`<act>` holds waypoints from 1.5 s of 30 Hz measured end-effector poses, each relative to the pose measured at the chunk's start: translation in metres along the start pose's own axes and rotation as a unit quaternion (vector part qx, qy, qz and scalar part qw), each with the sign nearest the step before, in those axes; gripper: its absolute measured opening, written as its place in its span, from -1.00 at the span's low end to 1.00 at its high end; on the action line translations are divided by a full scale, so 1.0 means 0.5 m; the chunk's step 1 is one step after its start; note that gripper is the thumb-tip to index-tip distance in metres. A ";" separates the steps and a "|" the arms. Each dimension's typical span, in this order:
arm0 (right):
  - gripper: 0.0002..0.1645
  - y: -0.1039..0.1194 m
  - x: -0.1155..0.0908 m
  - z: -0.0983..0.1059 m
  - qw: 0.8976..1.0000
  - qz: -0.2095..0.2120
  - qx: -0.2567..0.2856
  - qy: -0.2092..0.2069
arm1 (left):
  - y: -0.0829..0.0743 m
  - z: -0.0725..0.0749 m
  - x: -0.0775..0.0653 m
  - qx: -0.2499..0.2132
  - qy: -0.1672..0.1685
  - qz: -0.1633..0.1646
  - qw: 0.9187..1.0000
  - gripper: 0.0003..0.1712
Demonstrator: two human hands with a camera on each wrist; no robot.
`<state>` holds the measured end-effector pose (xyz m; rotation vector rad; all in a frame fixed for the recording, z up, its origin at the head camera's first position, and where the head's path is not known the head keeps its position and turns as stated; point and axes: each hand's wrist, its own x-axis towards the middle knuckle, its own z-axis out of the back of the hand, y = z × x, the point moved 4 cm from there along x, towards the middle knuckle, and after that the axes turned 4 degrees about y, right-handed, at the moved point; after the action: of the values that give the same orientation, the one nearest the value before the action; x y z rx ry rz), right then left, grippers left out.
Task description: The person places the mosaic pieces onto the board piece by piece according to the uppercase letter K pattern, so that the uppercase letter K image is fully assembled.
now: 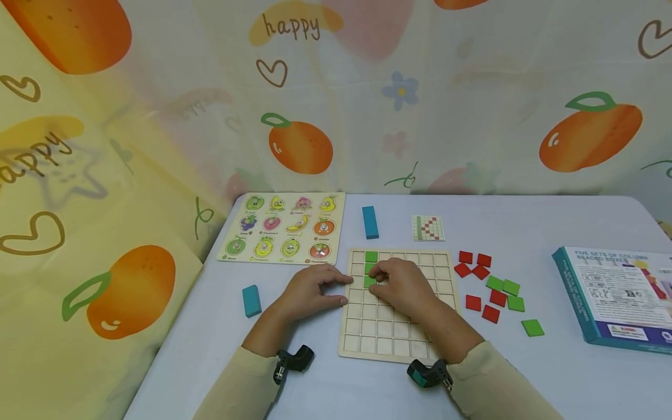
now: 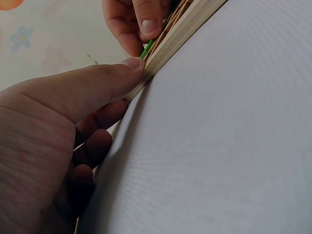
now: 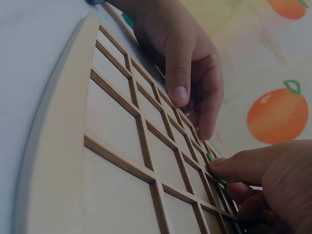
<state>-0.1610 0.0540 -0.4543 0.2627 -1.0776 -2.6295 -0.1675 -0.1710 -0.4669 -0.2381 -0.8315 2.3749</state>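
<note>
A light wooden grid board point(image 1: 362, 345) lies in front of me, with green square tiles point(image 1: 371, 256) in cells of its second column from the left, near the far edge. My right hand point(image 1: 404, 286) reaches over the board and pinches the lowest green tile point(image 1: 370, 282) between thumb and index finger. In the right wrist view that thumb lies against a green tile's edge point(image 3: 211, 157). Along the board's left edge rests my left hand point(image 1: 312, 291), thumb and index fingertip apart and touching the rim. The left wrist view shows its thumb point(image 2: 105, 83) at the wooden edge.
Right of the board lie loose red tiles point(image 1: 473, 303) and green tiles point(image 1: 532, 328), then a boxed set point(image 1: 619, 297). Behind are a small pattern card point(image 1: 427, 228) and a blue block point(image 1: 370, 222). A fruit puzzle board point(image 1: 283, 228) and a teal block point(image 1: 251, 301) lie left.
</note>
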 end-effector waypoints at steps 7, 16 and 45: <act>-0.78 -0.003 -0.010 0.002 1.000 -0.001 0.022 -0.004 | 0.007 -0.002 -0.006 0.007 0.002 0.013 1.000 -0.54; -0.74 -0.030 -0.026 0.023 0.999 -0.025 0.033 -0.023 | 0.011 -0.001 -0.007 0.007 -0.001 0.018 1.000 -0.54; -0.70 -0.180 -0.143 0.178 0.988 -0.107 0.052 -0.094 | 0.003 -0.004 0.001 0.010 -0.006 0.007 1.000 -0.53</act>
<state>-0.1353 0.1969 -0.4509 0.1623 -1.3166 -2.8386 -0.1679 -0.1708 -0.4694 -0.2230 -0.8130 2.3984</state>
